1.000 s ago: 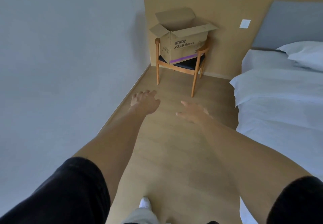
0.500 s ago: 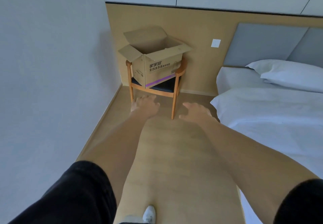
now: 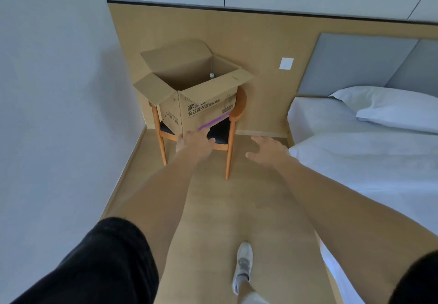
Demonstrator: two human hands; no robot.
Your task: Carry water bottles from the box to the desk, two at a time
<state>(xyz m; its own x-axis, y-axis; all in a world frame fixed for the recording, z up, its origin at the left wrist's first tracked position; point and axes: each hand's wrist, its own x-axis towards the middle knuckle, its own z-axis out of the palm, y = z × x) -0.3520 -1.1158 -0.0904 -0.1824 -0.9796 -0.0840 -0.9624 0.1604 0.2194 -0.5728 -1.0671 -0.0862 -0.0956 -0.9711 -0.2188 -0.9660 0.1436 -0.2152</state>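
An open cardboard box [image 3: 203, 109] with its flaps spread stands on a wooden chair [image 3: 231, 123] in the room's corner. One white bottle cap [image 3: 211, 75] peeks over the box's near rim; the rest of the inside is hidden. Both my arms reach forward, empty. My left hand [image 3: 194, 140] hangs in front of the box's lower edge with fingers loosely spread. My right hand [image 3: 266, 151] is to the right of the chair, fingers relaxed and apart. No desk is in view.
A bed [image 3: 369, 156] with white sheets and a pillow [image 3: 388, 107] fills the right side. A white wall [image 3: 59, 114] runs along the left. Wooden floor [image 3: 213, 209] forms a narrow aisle leading to the chair. My white shoe [image 3: 244, 263] is stepping forward.
I have walked closer to the chair; the box looks larger and its inside with a bottle cap now shows. Both hands stay empty and extended forward.
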